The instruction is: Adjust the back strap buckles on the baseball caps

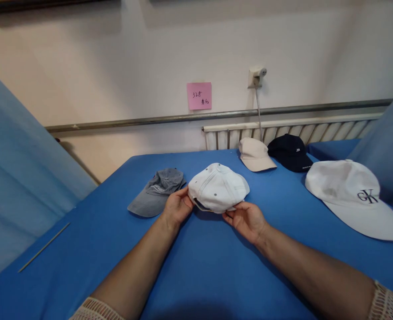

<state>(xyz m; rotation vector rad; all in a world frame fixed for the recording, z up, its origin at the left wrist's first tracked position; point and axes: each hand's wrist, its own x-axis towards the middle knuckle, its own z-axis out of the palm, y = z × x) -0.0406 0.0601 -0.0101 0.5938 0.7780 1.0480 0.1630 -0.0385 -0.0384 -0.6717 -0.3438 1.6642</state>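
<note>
A pale white baseball cap [218, 186] is between my hands over the blue-covered table [196, 262], its back strap opening facing me. My left hand [179, 205] grips the cap's left edge, thumb and fingers closed on the rim. At the lower right edge, my right hand [246, 218] pinches the rim, with some fingertips under the cap. Just left of my left hand lies a grey-blue cap [156, 193], its brim pointing to the lower left. Whether the white cap touches the table is hard to tell.
Along the right stand a beige cap [254, 153], a navy cap [289, 151] and a large white cap with black letters [346, 191]. A thin stick [45, 247] lies at left. Behind are a radiator [299, 130], metal rail [149, 120] and plugged-in cord [259, 111]. Blue curtains [19, 178] hang at both sides.
</note>
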